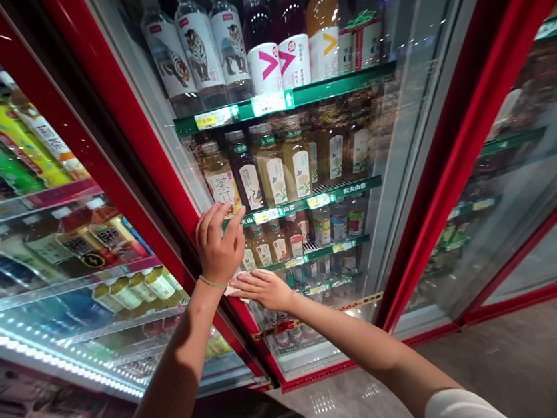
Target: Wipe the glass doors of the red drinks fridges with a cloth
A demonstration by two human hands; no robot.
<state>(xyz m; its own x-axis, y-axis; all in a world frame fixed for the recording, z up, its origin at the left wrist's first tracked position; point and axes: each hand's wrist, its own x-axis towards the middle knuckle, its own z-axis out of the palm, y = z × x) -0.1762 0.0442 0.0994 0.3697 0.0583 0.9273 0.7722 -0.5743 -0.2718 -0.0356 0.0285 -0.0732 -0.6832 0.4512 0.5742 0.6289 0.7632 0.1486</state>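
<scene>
My left hand (220, 242) rests with fingers apart against the left edge of a closed glass cooler door, where the red frame (138, 134) meets the pane. A thin greenish band (212, 282) circles its wrist. Just below and to the right, my right hand (265, 290) presses a crumpled white cloth (234, 291) against the door, fingers laid along it. Most of the cloth is hidden beneath that hand; whether it is fabric or paper I cannot tell. Behind the glass, near my left fingertips, stands a tea bottle (219, 179) with a pale label.
Several shelves of drinks fill the cooler, with green price strips (339, 86) along their edges. Another drinks cooler (31, 203), lit by a bright strip, stands on the left. More red-framed glass doors (471, 133) continue at right. Grey floor (507, 364) lies below.
</scene>
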